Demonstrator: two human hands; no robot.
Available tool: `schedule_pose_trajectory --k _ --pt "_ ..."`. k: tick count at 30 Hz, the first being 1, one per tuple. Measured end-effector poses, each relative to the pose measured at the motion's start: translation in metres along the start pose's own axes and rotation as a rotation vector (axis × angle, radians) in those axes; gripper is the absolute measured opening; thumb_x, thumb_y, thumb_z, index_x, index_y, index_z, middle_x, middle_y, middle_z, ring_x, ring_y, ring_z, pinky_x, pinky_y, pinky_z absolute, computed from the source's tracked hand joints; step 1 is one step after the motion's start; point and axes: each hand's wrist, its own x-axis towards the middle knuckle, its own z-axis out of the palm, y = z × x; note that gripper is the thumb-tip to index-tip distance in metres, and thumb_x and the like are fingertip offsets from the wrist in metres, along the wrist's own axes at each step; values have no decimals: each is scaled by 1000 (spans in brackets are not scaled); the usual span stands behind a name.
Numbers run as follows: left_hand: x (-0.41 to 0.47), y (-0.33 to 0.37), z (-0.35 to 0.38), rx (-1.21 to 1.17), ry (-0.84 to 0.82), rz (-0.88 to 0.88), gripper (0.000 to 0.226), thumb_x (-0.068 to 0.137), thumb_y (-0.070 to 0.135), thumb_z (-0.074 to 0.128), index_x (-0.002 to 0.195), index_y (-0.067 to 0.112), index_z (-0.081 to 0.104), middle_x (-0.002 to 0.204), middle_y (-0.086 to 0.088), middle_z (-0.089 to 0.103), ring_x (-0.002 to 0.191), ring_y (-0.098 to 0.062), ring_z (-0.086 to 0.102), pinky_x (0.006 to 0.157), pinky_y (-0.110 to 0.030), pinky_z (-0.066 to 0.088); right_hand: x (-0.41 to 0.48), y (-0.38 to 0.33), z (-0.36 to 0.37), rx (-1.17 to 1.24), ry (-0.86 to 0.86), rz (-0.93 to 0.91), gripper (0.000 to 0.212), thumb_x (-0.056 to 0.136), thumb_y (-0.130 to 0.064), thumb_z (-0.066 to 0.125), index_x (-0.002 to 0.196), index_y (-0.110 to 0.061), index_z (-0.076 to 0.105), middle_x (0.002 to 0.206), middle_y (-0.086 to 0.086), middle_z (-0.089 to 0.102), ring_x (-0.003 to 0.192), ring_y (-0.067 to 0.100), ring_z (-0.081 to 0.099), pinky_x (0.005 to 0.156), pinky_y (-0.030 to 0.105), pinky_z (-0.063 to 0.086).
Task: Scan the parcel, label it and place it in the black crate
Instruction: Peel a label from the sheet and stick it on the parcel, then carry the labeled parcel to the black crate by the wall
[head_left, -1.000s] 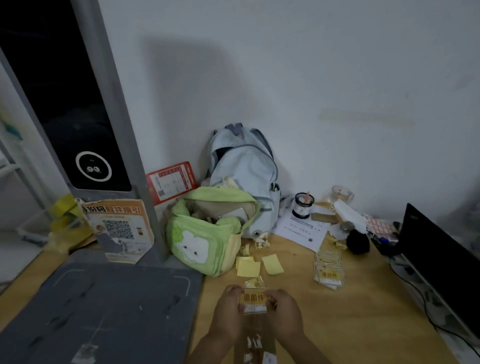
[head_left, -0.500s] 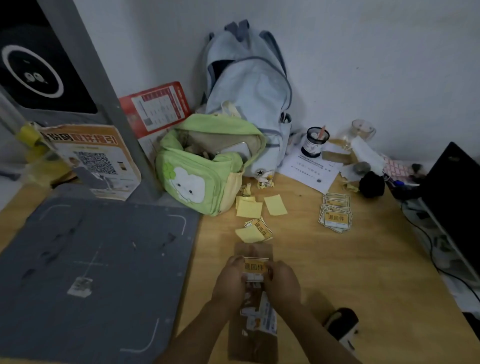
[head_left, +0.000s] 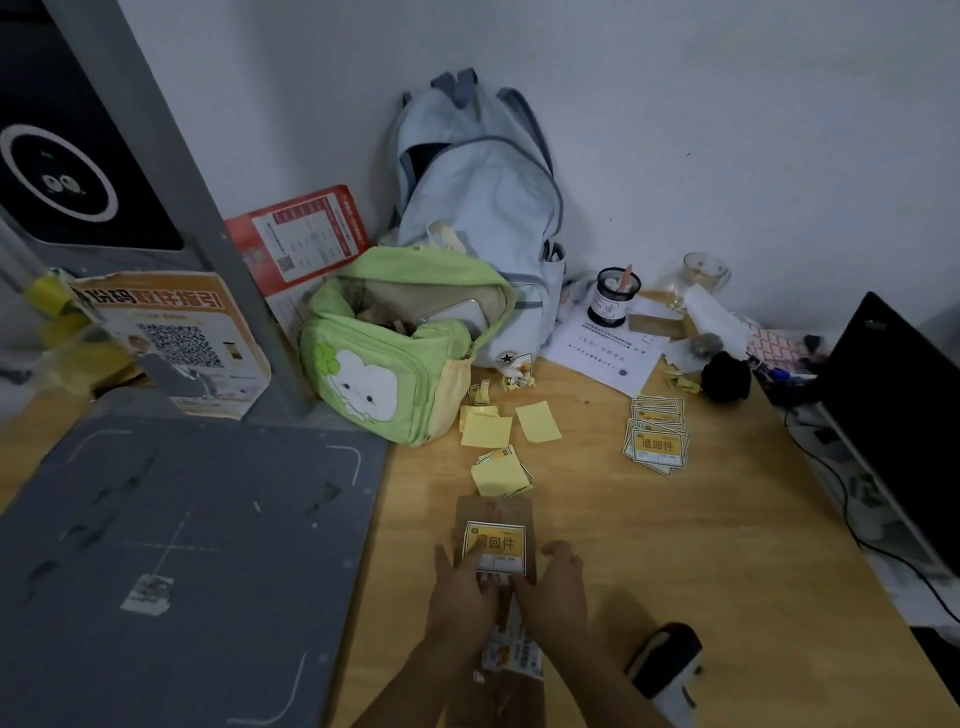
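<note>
A flat brown parcel lies on the wooden desk in front of me, running toward the bottom edge. A yellow label sits on its far half. My left hand rests flat on the parcel, fingertips on the label's lower left corner. My right hand is spread beside the label on the parcel's right edge. An older white printed label shows between my wrists. A black and white handheld scanner lies on the desk to my right. No black crate is in view.
A grey scanning mat covers the left. A green bag and a pale blue backpack stand at the back. Yellow backing papers and a stack of labels lie beyond the parcel. A laptop stands at right.
The view tilted down toward the desk. The label went from being held at the parcel's top to lying stuck on it, and my hands flattened out and drew back.
</note>
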Motion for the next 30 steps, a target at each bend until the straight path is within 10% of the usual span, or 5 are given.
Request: schedule_pose_trajectory --k 3,13,22,30 --pt "-1 2 3 -72 -40 -26 60 90 24 51 146 24 31 141 -11 48 127 -26 50 106 -35 41 -6 -3 2 104 -104 92 36 83 -28 61 111 -9 50 107 8 61 86 22 57 76 33 49" --pt "-5 73 -58 -153 81 155 56 86 21 51 141 25 40 135 -1 55 121 -20 55 99 -27 43 -18 -73 -50 222 -27 -193 26 83 -30 58 107 -22 65 106 2 70 92 18 65 73 29 49" --pt "-59 201 -141 -335 441 488 47 92 23 51 137 16 39 119 1 61 108 -21 61 86 -34 50 -57 -167 -166 247 328 -369 25 95 -32 48 107 -10 51 99 8 66 84 25 60 66 31 42" --pt "-108 292 -171 -411 336 719 31 95 26 45 121 14 58 117 -4 65 104 -21 61 90 -36 49 -130 -196 -273 255 617 -444 34 91 -38 52 115 -15 50 96 2 66 80 21 65 64 32 49"
